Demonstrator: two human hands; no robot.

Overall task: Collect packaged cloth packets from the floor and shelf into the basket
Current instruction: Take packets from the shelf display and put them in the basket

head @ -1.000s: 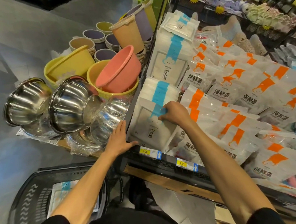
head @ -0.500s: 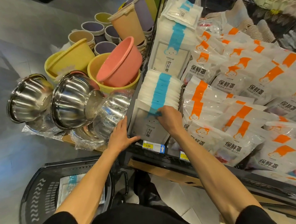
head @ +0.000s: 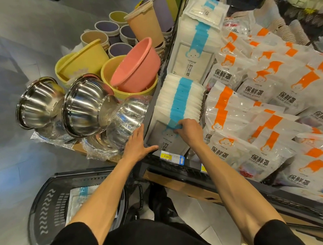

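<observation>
Cloth packets (head: 180,99) stacked at shelf (head: 177,170) left end; steel bowls (head: 83,105) left of shelf; basket (head: 43,205) below shelf, packet (head: 77,198) inside.

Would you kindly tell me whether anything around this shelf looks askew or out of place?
Yes: a few blue-striped packets lie loose and crooked atop the far stack, and the pink basin sits tilted in the yellow basins instead of nested.

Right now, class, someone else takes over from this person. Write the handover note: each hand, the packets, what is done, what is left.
Left hand open, resting at the shelf corner.
Right hand pinches the front packet of the near stack at its blue band.
Basket on the floor holds one packet.
Done: that one collected.
Left: lift the pinched packet into the basket, then more from the shelf.
</observation>
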